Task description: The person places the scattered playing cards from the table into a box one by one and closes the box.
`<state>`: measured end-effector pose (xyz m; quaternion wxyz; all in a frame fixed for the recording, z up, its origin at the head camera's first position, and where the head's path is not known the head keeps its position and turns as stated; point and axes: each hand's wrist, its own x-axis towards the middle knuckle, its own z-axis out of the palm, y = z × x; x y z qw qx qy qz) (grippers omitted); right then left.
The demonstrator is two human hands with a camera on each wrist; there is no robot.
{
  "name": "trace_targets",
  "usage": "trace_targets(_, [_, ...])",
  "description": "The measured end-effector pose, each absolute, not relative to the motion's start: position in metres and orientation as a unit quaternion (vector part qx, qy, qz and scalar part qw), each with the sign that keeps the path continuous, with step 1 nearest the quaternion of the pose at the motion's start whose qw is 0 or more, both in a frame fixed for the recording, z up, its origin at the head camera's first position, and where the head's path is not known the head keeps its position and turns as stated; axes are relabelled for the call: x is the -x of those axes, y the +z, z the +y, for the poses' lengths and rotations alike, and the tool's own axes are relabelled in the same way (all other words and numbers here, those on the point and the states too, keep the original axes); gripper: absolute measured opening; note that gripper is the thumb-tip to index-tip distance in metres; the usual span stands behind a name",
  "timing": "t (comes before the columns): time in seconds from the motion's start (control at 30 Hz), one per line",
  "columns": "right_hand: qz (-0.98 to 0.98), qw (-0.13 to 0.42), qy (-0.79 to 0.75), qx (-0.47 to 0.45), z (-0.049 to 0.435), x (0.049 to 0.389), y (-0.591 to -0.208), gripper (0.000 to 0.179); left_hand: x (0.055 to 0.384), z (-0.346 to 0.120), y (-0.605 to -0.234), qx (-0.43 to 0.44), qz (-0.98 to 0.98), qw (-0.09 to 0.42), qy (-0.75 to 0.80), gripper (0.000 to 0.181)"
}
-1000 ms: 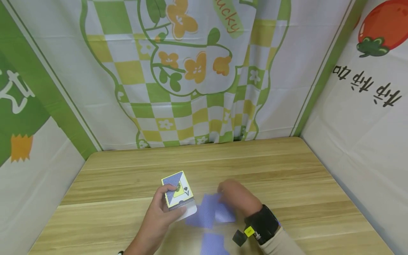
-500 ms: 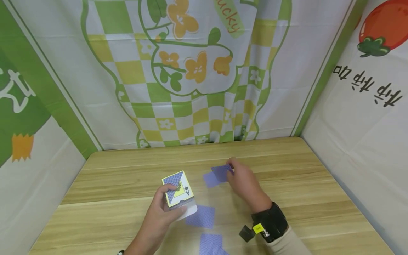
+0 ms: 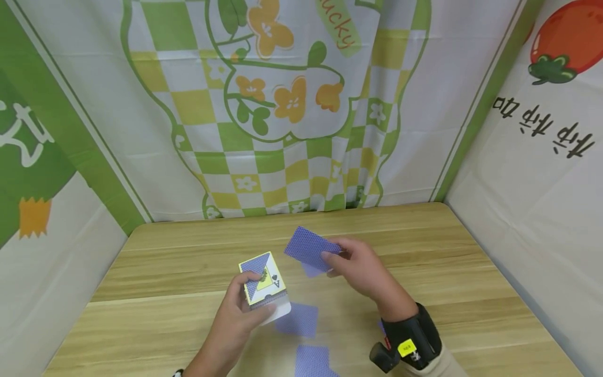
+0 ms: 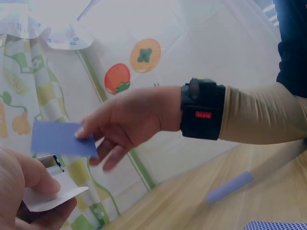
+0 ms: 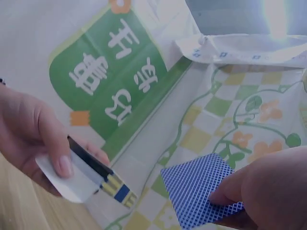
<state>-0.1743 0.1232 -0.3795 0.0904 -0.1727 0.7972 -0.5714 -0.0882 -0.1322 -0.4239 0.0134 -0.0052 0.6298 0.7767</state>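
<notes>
Blue-patterned rectangular card [image 3: 307, 245], head view: the right hand [image 3: 365, 269] pinches it, long axis left to right, far-right of the blue-yellow-white rectangular box [image 3: 266, 283] the left hand [image 3: 239, 309] grips. Left wrist: thumb [image 4: 44, 181] on white flap [image 4: 64, 198]. Right wrist: 1 thumb on the card.

The box [image 3: 270, 281] in my left hand [image 3: 235, 319] looks like smooth cardboard, the card [image 3: 306, 247] in my right [image 3: 360, 267] like smooth paper. Under me, the wood-grained tabletop [image 3: 188, 262] is smooth, faintly glossy; my right sleeve [image 4: 254, 115] and the far curtain [image 3: 278, 157] are creased cloth.
</notes>
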Motion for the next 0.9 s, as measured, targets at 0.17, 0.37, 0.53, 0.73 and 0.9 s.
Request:
trace_targets(0.17, [0.778, 0.143, -0.569, 0.225, 0.122, 0.163, -0.368, 0.035, 0.089, -0.132, -0.423, 0.007, 0.632, 0.010, 0.775, 0.063])
trace_targets(0.37, [0.766, 0.200, -0.544, 0.278, 0.119, 0.155, -0.366, 0.024, 0.090, -0.134, -0.424, -0.002, 0.633, 0.014, 0.774, 0.063])
trace_targets(0.53, [0.749, 0.248, -0.526, 0.316, 0.114, 0.153, -0.370, 0.016, 0.091, -0.136, -0.423, -0.010, 0.637, 0.014, 0.771, 0.063])
trace_targets(0.73, [0.702, 0.339, -0.510, 0.363, 0.104, 0.151, -0.382, 0.018, 0.092, -0.139, -0.423, -0.016, 0.641, -0.005, 0.768, 0.063])
trace_targets(0.9, [0.662, 0.404, -0.495, 0.393, 0.094, 0.151, -0.392, 0.018, 0.092, -0.141, -0.422, -0.007, 0.643, -0.010, 0.765, 0.068])
